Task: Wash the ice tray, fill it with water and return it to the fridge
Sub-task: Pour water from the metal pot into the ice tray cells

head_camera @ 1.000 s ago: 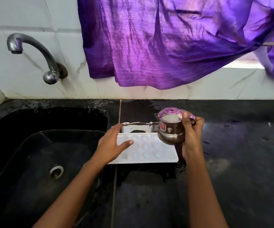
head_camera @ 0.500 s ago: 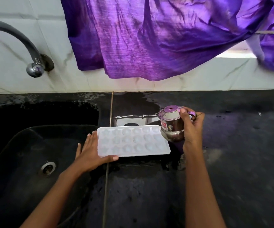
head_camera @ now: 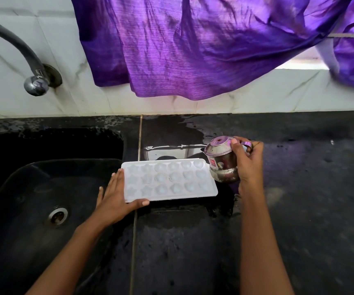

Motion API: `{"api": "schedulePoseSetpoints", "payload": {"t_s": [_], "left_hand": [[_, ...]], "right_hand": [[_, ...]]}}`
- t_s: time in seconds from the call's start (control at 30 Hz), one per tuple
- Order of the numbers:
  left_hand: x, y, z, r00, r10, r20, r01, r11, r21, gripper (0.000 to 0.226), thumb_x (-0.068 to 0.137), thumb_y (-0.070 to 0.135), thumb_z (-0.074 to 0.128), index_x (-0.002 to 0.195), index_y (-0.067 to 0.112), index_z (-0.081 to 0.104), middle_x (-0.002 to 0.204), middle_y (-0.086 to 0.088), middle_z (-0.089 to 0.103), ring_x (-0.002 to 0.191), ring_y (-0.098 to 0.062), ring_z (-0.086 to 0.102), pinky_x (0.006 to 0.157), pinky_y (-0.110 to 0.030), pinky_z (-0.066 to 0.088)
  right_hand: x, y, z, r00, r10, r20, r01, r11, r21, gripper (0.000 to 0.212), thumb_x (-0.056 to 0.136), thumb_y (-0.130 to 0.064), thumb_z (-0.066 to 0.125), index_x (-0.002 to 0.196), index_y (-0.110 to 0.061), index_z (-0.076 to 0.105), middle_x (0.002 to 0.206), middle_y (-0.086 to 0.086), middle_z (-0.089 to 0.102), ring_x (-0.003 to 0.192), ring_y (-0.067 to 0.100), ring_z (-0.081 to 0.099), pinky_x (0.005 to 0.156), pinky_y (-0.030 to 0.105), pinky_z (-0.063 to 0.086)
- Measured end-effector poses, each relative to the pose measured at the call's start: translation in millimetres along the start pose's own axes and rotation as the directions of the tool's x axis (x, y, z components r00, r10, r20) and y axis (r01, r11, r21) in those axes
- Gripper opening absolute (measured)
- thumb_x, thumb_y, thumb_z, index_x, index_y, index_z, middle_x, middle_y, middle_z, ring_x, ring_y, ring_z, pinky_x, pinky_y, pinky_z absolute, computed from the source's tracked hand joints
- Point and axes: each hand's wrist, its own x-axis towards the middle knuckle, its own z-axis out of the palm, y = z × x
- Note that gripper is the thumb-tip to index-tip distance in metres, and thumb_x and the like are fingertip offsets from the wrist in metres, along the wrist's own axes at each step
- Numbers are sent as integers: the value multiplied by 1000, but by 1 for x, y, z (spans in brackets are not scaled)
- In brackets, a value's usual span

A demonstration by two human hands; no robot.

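- The ice tray (head_camera: 169, 180) lay flat on the wet black counter (head_camera: 299, 188), just right of the sink (head_camera: 23, 188), with its cavities facing up.
- Its long axis ran left to right, roughly parallel to the back wall. Its short ends faced the two hands.
- The left hand (head_camera: 114, 199) rested at the left short end. The fingers were straight along that edge and the thumb (head_camera: 140, 202) lay against the near corner, bracing the tray without gripping it.
- The right hand (head_camera: 248, 160) held a lidded steel jug (head_camera: 220, 158), with the fingers curled round its handle and the thumb on its lid.
- The jug stood touching or just beside the right short end, tipped left, with its spout toward the far right cavities.
- Judgement: pouring would begin at the right end and travel left along the long axis.
- Whether the cavities already held water could not be determined.
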Motion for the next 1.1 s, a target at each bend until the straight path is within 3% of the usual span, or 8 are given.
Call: {"api": "schedulePoseSetpoints", "payload": {"t_s": [0.17, 0.4, 0.6, 0.8, 1.1], "left_hand": [[0, -2, 1, 1000, 11, -16, -11, 1000, -19, 116, 71, 64, 62, 149, 17, -11, 158, 4, -9, 144, -10, -14, 116, -44, -6], [2, -6, 3, 1000, 18, -12, -18, 999, -30, 133, 46, 84, 43, 148, 19, -12, 158, 5, -10, 143, -8, -14, 115, -44, -6], [1, -5, 3, 1000, 14, -3, -14, 999, -31, 128, 59, 80, 55, 148, 19, -12, 158, 5, -10, 143, -9, -14, 116, -45, -6], [0, -4, 3, 1000, 14, -21, -15, 999, -34, 113, 74, 61, 61, 148, 18, -12, 158, 5, -10, 143, -9, -14, 116, -44, -6], [-1, -4, 4, 1000, 18, -21, -19, 999, -50, 110, 76, 60, 60, 148, 20, -13, 158, 6, -11, 143, -8, -15, 115, -44, -8]], "right_hand": [[0, 0, 0, 1000, -14, -6, 15, 1000, 11, 19, 87, -27, 64, 83, -33, 46, 111, 9, 61, 99, 26, 63, 67, 30, 52], [-1, -4, -3, 1000, -21, -4, 21, 1000, -8, 19, 88, -27, 62, 82, -33, 45, 111, 7, 61, 99, 25, 62, 72, 35, 55], [-2, -6, -3, 1000, -17, 12, 17, 1000, -9, 19, 88, -27, 63, 83, -33, 45, 115, 8, 60, 100, 26, 62, 74, 38, 56], [-3, -6, -4, 999, -26, 19, 26, 1000, -1, 19, 88, -27, 63, 83, -34, 46, 113, 8, 60, 100, 26, 62, 78, 42, 56], [-2, -6, -4, 1000, -27, -1, 27, 1000, -10, 20, 88, -26, 63, 82, -32, 45, 113, 9, 60, 100, 26, 62, 68, 31, 54]]}}
